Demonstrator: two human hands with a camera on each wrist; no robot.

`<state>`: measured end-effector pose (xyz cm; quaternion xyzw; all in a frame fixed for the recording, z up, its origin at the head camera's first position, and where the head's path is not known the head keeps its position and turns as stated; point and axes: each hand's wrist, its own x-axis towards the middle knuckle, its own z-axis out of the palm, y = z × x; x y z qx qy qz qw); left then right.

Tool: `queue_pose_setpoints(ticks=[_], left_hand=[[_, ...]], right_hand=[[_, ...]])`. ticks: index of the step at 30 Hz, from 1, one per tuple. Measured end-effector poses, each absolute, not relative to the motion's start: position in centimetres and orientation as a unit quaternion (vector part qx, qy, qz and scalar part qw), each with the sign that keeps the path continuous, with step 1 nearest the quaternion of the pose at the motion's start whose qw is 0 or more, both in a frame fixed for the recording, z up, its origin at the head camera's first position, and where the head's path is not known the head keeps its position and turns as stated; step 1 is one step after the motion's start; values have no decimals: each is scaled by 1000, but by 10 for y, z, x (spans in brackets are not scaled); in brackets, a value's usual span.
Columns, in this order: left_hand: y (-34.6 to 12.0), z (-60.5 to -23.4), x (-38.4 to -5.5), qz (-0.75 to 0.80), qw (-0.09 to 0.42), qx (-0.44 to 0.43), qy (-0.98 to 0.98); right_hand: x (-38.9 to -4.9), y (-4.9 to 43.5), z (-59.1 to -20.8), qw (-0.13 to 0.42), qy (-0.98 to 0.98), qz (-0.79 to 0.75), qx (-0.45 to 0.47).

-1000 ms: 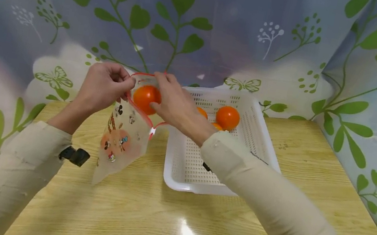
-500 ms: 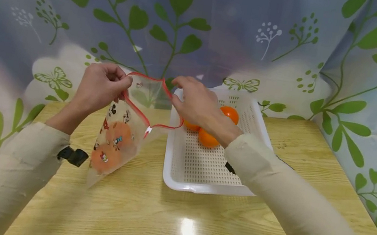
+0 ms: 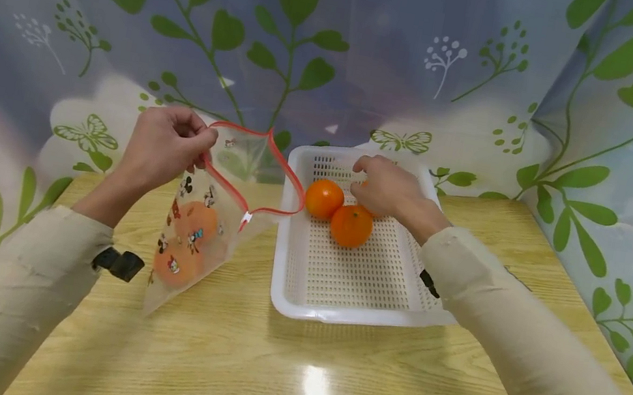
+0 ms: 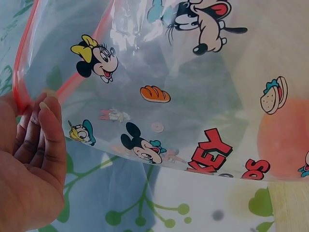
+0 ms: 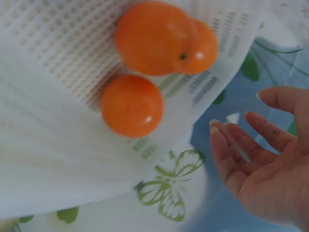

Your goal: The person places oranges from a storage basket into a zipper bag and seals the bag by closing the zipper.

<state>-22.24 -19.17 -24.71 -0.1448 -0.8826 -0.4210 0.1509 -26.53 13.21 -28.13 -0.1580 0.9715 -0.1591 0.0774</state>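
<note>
My left hand pinches the red zip rim of a see-through slider bag printed with cartoon figures. The bag hangs with its mouth wide, and two oranges show dimly through its lower part; one orange also appears in the left wrist view. Over the far part of a white basket, my right hand has its fingers spread and loosely bent, holding nothing in the right wrist view. Below it an orange is mostly hidden in the head view. Beside that lie an orange and another orange.
The perforated basket stands on a wooden table, right of the bag. A leaf-printed curtain hangs behind the table and along its sides. Dark straps circle both sleeves near the wrists.
My right hand has let an orange drop into the bag, then moved right, away from the bag's mouth and over the basket. My left hand still holds the rim nearly in place.
</note>
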Motion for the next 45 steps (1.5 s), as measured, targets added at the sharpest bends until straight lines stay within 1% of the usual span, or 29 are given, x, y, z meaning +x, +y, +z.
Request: queue_pose_setpoints(ticks=[6,9,13,15,19,24,31,35,39,45], left_hand=[[-192,-247,-222,-423,145,-133,-885],[-192,-243,-220,-425,113,-114,-891],[-190,-234,-218,-420,50,-92,-901],[-189,-232,-218,-418,27,-86,-904],[-187,-229,-217,-416,8,-73,-907],[-186,-229,-213,-401,22,-80,-912],[-184,-232,-210,-367,63,-87,-924],[-185,-234,-209,-345,90,-89,-930],[-185,-236,-207,-336,103,-90,-932],[-186,-238,-207,-331,114,-89,-932]], right_hand=[[-270,144,-287,93,969,-158,-168],[-271,144,-289,112,964,-153,-188],[-271,140,-294,163,954,-141,-207],[-270,138,-297,193,949,-134,-209],[-269,132,-301,242,941,-114,-209],[-270,126,-306,259,941,-98,-196],[-273,120,-313,266,946,-99,-155],[-276,115,-323,242,953,-89,-162],[-277,111,-330,218,959,-66,-170],[-277,112,-334,211,962,-55,-166]])
